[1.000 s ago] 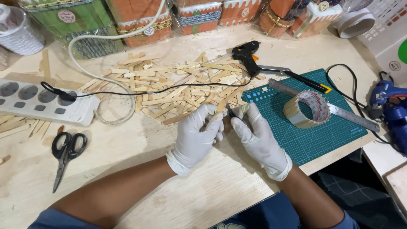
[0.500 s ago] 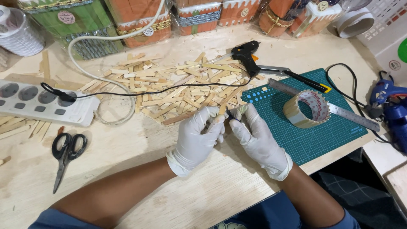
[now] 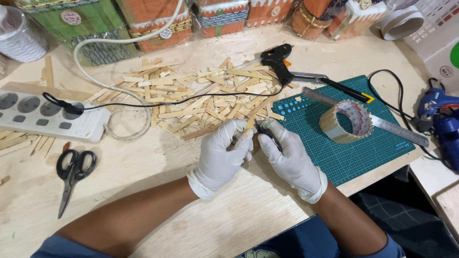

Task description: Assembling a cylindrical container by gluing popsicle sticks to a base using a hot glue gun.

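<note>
Both my hands wear white gloves and meet over the wooden table. My left hand (image 3: 222,155) is closed around a thin wooden stick (image 3: 250,123) whose tip pokes out above the fingers. My right hand (image 3: 291,160) grips a small dark cutting tool (image 3: 264,132) whose point rests against that stick. Just beyond my hands lies a spread pile of flat wooden sticks (image 3: 201,98).
A green cutting mat (image 3: 349,148) holds a tape roll (image 3: 345,122) and a metal ruler (image 3: 397,129). A black glue gun (image 3: 277,62) and a utility knife (image 3: 337,86) lie behind. Scissors (image 3: 71,174) and a power strip (image 3: 43,114) sit left; a blue glue gun (image 3: 442,117) right.
My hands have shifted slightly left and closer together. The stick has been drawn deeper into my left hand, and the tool now presses nearer to it.
</note>
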